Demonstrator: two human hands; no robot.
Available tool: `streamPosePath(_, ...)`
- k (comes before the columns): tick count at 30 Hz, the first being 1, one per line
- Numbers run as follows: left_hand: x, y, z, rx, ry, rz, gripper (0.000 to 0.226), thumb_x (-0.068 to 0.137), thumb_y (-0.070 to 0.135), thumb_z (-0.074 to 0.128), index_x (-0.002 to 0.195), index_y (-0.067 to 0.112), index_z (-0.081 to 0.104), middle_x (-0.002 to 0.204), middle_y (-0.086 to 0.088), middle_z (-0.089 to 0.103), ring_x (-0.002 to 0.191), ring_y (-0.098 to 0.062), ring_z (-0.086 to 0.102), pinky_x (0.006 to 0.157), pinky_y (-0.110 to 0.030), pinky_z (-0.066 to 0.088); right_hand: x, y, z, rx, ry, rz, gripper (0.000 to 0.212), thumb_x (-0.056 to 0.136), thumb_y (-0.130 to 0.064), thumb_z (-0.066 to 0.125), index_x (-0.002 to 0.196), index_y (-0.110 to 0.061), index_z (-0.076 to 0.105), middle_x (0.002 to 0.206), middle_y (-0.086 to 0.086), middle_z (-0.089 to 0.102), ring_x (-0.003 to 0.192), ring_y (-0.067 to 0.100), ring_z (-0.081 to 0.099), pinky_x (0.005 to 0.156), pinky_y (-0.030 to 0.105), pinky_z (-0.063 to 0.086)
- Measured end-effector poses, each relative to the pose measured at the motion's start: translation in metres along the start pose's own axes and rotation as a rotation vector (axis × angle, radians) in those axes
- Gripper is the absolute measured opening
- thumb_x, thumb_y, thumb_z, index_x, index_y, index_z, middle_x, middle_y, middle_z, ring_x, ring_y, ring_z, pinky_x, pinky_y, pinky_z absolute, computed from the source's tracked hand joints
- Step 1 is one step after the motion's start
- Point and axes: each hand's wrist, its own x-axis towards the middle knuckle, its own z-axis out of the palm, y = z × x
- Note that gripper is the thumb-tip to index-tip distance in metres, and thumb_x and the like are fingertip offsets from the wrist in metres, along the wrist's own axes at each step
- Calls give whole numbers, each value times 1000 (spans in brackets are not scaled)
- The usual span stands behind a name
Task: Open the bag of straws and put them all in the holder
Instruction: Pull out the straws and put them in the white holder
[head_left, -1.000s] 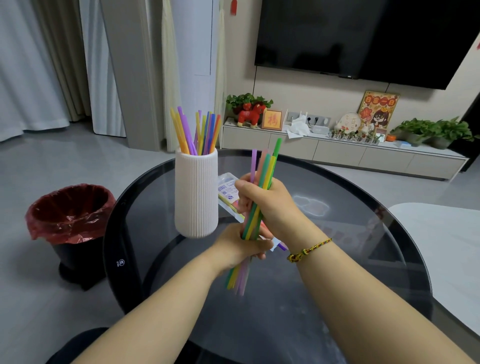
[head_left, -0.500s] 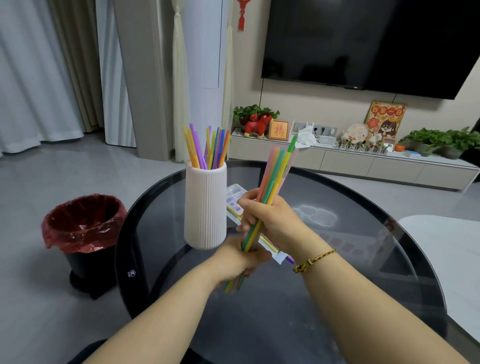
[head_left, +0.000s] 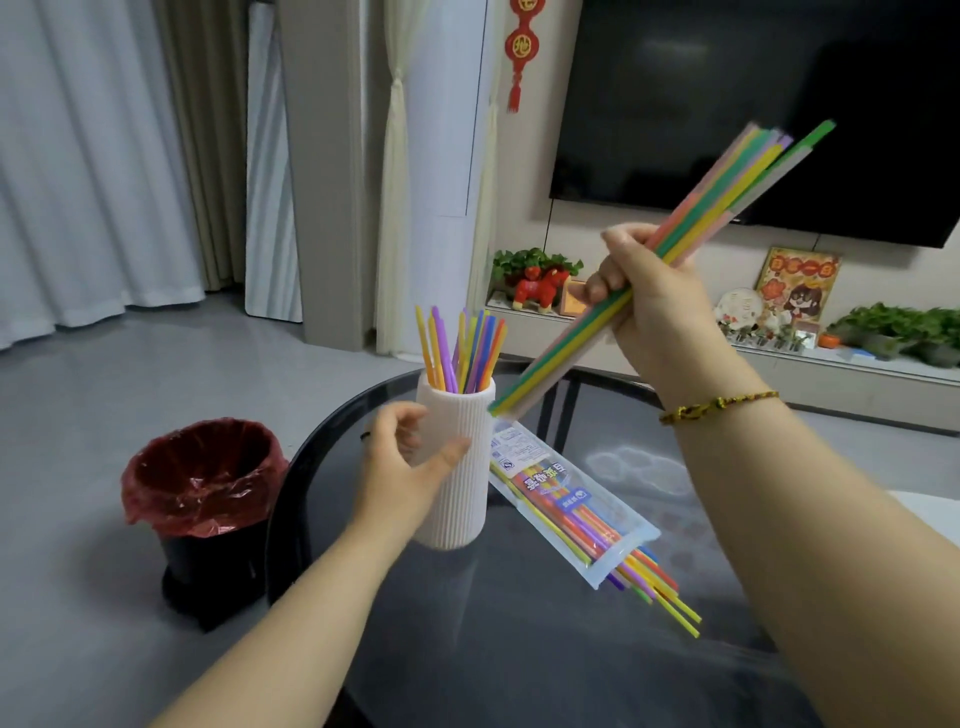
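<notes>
Straws transfer, midway. On glass table (head_left: 519, 654), white holder (head_left: 460, 483) upright, partly filled, fingers of left hand (head_left: 400, 467) curled round it; opened bag (head_left: 566, 512) just beside, some left inside. Tilted bundle (head_left: 558, 356) clenched in right hand (head_left: 654, 306), low end near rim. Next: swing upright, lower in.

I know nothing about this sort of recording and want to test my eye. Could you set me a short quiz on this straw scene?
1. True or false: the left hand grips the white holder.
2. The bundle of straws in the right hand is: A upright, B tilted, C lying flat.
3. Fill in: more straws poke out of the open end of the ___ lying on the table.

Key: 1 true; 2 B; 3 bag.
</notes>
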Motion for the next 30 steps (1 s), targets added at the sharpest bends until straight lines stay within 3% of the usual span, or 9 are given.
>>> streamPosePath(4, 24, -1, 1, 87, -30, -64, 93, 64, 30, 78, 137, 25, 21, 138, 2, 32, 127, -18, 32, 98, -37, 33, 14, 7, 15, 8, 110, -26, 26, 90, -4, 48, 67, -15, 49, 38, -8, 43, 36, 8, 46, 52, 25, 55)
streamPosePath(7, 39, -3, 6, 128, -155, -109, 118, 58, 35, 80, 142, 28, -3, 151, -5, 19, 136, -25, 24, 103, -45, 31, 21, 18, 29, -40, 182, -20, 26, 89, -4, 49, 66, -15, 49, 48, 0, 40, 40, 11, 45, 54, 25, 56)
streamPosePath(11, 59, -9, 16, 74, -262, -103, 134, 51, 41, 81, 139, 23, -19, 142, 0, 31, 130, -20, 31, 104, -38, 28, 29, 34, 41, -206, 180, -1, 25, 87, -2, 48, 65, -15, 49, 51, 4, 39, 38, 11, 46, 49, 21, 55)
streamPosePath(16, 67, -20, 25, 28, -250, -13, 112, 57, 30, 81, 138, 17, 4, 128, 2, 47, 121, -11, 45, 103, -28, 34, 27, 65, 48, -320, 65, 112, 27, 86, 0, 47, 63, -14, 47, 52, 3, 40, 30, 0, 45, 45, 17, 53)
streamPosePath(19, 65, -20, 28, -1, -222, 43, 74, 50, 38, 73, 111, 32, 31, 96, 25, 48, 85, 21, 50, 68, 4, 39, 23, 84, 53, -385, 4, 210, 31, 86, -2, 46, 58, -15, 46, 50, 2, 41, 27, 0, 46, 42, 16, 50)
streamPosePath(23, 72, -25, 32, 5, -222, 22, 58, 55, 20, 73, 105, 28, 46, 91, 15, 60, 86, -3, 60, 63, -12, 45, 19, 101, 58, -496, -49, 301, 31, 88, -9, 47, 57, -14, 45, 51, 4, 44, 28, 1, 47, 35, 9, 42)
streamPosePath(25, 73, -28, 32, 19, -224, -2, 59, 54, 24, 73, 104, 32, 43, 90, 21, 58, 86, 0, 58, 61, -12, 41, 19, 104, 56, -579, -53, 318, 26, 87, -11, 50, 61, -15, 46, 55, 1, 45, 39, 4, 47, 32, 5, 38)
streamPosePath(28, 75, -29, 32, 49, -221, -11, 63, 48, 32, 69, 106, 26, 48, 94, 11, 63, 87, -7, 61, 63, -17, 45, 21, 104, 58, -567, -62, 327, 8, 83, -7, 56, 84, -12, 50, 65, 0, 49, 53, 8, 47, 38, 7, 43)
streamPosePath(30, 77, -29, 32, 53, -236, -10, 68, 48, 32, 68, 111, 21, 48, 102, 0, 64, 92, -16, 61, 69, -25, 49, 25, 104, 59, -531, -42, 300, 25, 82, -8, 58, 104, -11, 46, 74, 0, 52, 60, 8, 51, 50, 16, 49)
